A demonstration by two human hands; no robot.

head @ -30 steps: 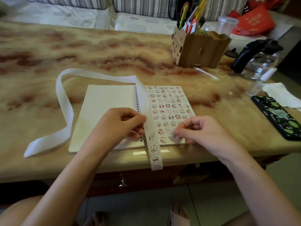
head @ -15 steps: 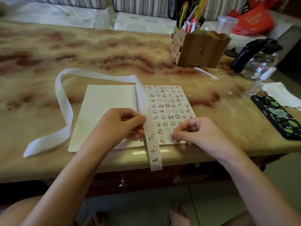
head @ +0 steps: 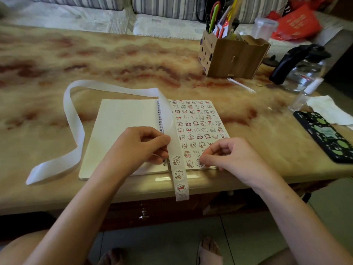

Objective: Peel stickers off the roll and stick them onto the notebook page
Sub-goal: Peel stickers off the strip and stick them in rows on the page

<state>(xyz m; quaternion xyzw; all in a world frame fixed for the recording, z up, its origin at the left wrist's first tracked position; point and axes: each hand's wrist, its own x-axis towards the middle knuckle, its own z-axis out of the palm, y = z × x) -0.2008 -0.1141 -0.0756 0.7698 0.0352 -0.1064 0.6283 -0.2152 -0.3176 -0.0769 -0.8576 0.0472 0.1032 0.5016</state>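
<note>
Desk (head: 57,54) carries everything. The open notebook (head: 124,121) lies flat under both hands. Its page beyond the right hand's knuckles is nearly full of stickers, and the page beyond the left hand is blank.

The sticker strip (head: 72,131) runs from a loose end out past the left hand, loops away, and comes back over the spiral. It then passes the left hand's fingertips and hangs off the desk edge towards us. We see four stickers left on that near end.

The left hand (head: 137,148) is curled, thumb and forefinger pinching the strip edge. It looks the same as a second ago, and the strip has not fed.

The right hand (head: 229,155) is also curled. Its thumb and forefinger tips are together, down on a sticker (head: 199,163) in the page's nearest row. These fingertips have crept slightly towards us and towards the left hand over the last second. We read that as the sticker being seated, not yet let go.

Judgement: this sticker is about placed, the page has little room left, and the next peel comes from just beside the left fingertips.
</note>
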